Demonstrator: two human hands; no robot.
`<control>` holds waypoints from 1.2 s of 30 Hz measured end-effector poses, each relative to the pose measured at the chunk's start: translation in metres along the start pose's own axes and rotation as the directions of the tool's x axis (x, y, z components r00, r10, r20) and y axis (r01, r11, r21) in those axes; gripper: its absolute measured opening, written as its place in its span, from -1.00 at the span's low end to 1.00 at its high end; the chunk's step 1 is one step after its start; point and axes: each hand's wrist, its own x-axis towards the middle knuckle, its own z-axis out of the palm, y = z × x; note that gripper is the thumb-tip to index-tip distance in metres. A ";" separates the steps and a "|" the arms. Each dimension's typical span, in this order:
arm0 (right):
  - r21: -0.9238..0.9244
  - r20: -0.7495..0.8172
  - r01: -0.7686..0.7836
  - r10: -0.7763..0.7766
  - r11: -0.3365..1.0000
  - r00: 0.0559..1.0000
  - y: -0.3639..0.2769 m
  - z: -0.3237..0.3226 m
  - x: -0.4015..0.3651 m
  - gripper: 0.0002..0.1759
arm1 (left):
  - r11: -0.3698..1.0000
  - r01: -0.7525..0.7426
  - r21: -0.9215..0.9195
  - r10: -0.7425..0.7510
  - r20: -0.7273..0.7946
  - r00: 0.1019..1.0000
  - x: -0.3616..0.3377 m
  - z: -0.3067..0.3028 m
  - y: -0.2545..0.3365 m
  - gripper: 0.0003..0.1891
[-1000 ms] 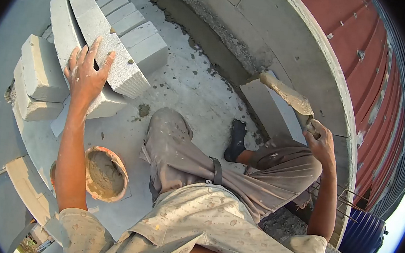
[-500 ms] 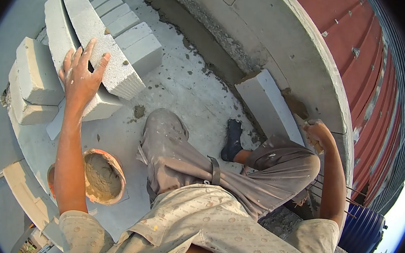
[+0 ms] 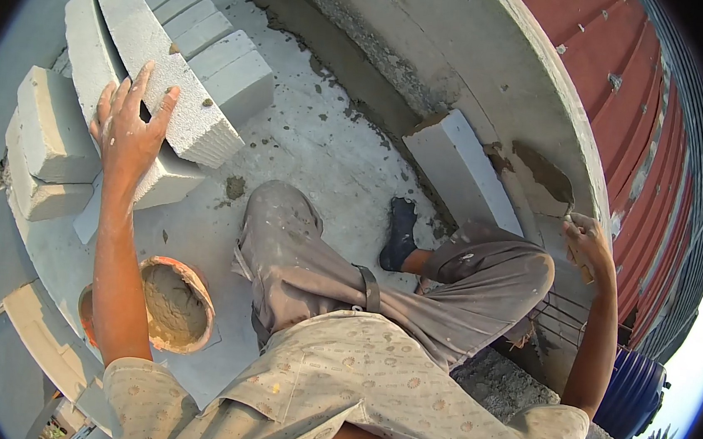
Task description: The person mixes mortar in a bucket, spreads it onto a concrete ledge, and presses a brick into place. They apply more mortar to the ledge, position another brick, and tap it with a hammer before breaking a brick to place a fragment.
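Observation:
My left hand [image 3: 134,129] rests with spread fingers on a long light grey block [image 3: 164,65], which leans beside another long block [image 3: 91,46]. On the right, my right hand [image 3: 588,240] is closed around the handle of a trowel [image 3: 546,174]. Its mortar-coloured blade lies against or close to the inner face of the curved block wall [image 3: 500,49]; contact cannot be made out. A pale block [image 3: 464,171] stands at the foot of that wall, just left of the blade. Near my left forearm sits a bucket [image 3: 177,305] of grey mortar.
More pale blocks [image 3: 232,71] lie behind the leaning ones, and a stack [image 3: 58,135] stands at far left. Wet mortar [image 3: 332,55] runs along the wall's base. Thin metal bars [image 3: 565,309] stick out near my right forearm. Outside are a red metal roof [image 3: 584,47] and a blue tank [image 3: 630,394].
My right hand has moved up and outward along the wall, and the trowel blade now shows more fully. My left hand stays on the block. The view has shifted slightly.

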 end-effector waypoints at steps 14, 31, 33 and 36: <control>-0.026 -0.022 -0.136 0.136 0.990 0.991 0.021 0.029 0.019 -0.71 | 1.000 0.004 -0.010 -0.004 -0.012 1.000 0.000 -0.001 0.001 -0.28; 0.061 0.113 0.264 -0.270 0.963 0.956 -0.074 0.060 -0.029 -0.85 | 0.996 -0.048 -0.075 0.037 -0.141 0.989 -0.002 0.010 -0.006 -0.24; 0.010 0.197 0.409 -0.403 0.912 0.894 -0.126 0.085 -0.036 -0.82 | 0.996 -0.055 -0.073 0.045 -0.127 0.991 0.000 0.015 -0.009 -0.25; -0.037 0.250 0.823 -0.792 0.567 0.557 -0.199 0.154 -0.043 -0.68 | 0.994 -0.074 -0.081 0.070 -0.048 0.996 0.000 0.009 -0.019 -0.30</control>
